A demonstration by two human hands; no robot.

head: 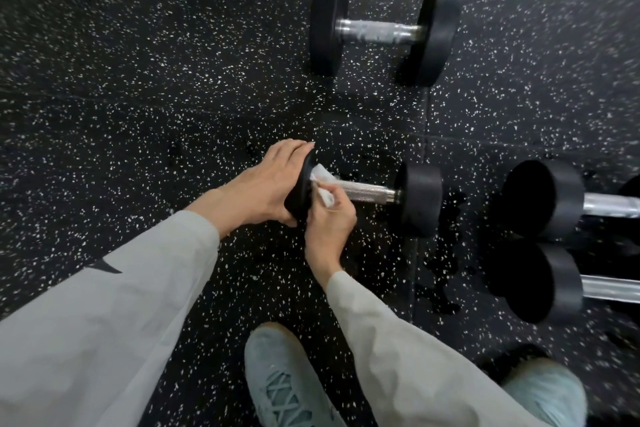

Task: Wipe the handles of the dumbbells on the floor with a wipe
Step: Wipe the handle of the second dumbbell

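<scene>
A black dumbbell with a knurled steel handle point(367, 191) lies on the speckled floor in the middle of the view. My left hand point(263, 187) clasps its left weight head point(304, 184). My right hand point(329, 218) pinches a white wipe point(323, 184) wrapped around the left end of that handle. A larger dumbbell point(377, 31) lies farther off, its handle showing whitish streaks. Two more dumbbells point(547, 198) point(540, 282) lie at the right, cut off by the frame edge.
The floor is black rubber matting with white flecks point(138, 97), with seams running across it. Dark wet-looking patches point(446, 274) sit near the middle dumbbell's right head. My light shoes point(284, 381) stand at the bottom of the view.
</scene>
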